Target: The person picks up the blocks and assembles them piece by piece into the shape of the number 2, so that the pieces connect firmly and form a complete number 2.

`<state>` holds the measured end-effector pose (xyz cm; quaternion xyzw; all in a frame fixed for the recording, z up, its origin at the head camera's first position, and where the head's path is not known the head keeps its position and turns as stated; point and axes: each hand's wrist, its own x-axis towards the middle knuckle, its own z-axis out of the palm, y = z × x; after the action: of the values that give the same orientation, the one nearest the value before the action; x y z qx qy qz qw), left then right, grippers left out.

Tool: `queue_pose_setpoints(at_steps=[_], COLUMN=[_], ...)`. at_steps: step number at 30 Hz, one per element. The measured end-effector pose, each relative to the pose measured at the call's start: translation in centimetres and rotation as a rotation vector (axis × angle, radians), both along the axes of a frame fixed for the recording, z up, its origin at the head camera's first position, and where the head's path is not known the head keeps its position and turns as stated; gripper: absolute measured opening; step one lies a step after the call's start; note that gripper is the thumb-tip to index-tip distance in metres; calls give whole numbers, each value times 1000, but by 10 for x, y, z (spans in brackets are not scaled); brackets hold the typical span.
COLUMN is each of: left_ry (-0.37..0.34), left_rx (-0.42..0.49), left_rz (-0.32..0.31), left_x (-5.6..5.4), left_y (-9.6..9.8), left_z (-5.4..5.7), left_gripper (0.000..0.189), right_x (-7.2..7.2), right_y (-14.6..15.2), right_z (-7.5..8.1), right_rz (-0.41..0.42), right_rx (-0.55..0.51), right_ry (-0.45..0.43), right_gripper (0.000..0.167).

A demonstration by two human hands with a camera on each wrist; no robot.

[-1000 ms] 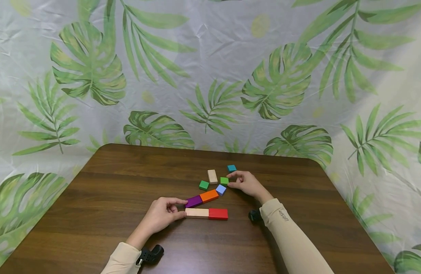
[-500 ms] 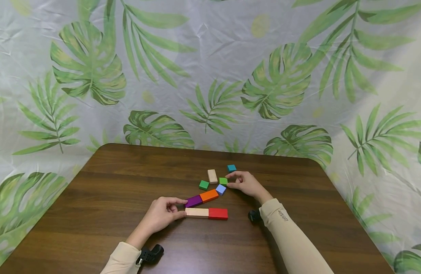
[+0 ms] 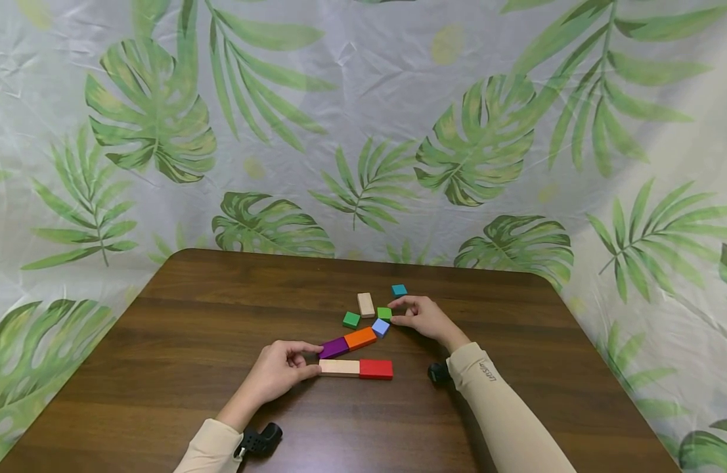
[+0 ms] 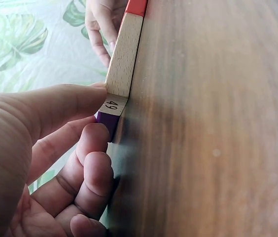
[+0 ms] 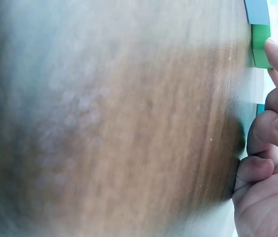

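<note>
My left hand (image 3: pixel 280 371) holds the left ends of two blocks between thumb and index finger. The index fingertip lies at the purple block (image 3: pixel 334 348), the thumb at the plain wooden block (image 3: pixel 339 368). In the left wrist view, the wooden block's end (image 4: pixel 112 105) bears the number 49. An orange block (image 3: pixel 360 338) continues the purple one, and a red block (image 3: pixel 376 369) continues the wooden one. My right hand (image 3: pixel 422 317) pinches the right side of a light green block (image 3: pixel 384 314), which touches or nearly touches a light blue block (image 3: pixel 381 328).
A dark green block (image 3: pixel 351 320), another plain wooden block (image 3: pixel 366 305) and a teal block (image 3: pixel 399 290) lie near the right hand on the brown table (image 3: pixel 162 368). Behind the table hangs a leaf-print cloth (image 3: pixel 363 98).
The right hand has shifted the light green block slightly left, nearer the second wooden block. The left hand and its blocks have stayed in place.
</note>
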<state>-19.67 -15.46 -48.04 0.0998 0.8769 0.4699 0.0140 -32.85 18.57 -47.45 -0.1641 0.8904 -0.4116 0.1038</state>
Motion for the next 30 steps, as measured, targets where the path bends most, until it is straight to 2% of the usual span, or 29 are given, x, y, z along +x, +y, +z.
queue_pose_setpoints(at_steps=[30], left_ry=[-15], left_rx=[11], left_rz=[0], left_x=[2], left_y=[-1], left_z=[0], left_gripper=[29], right_x=[4], right_y=[-1], right_z=[4], right_rz=[2], right_rx=[-6], right_ry=[-10], right_gripper=[39])
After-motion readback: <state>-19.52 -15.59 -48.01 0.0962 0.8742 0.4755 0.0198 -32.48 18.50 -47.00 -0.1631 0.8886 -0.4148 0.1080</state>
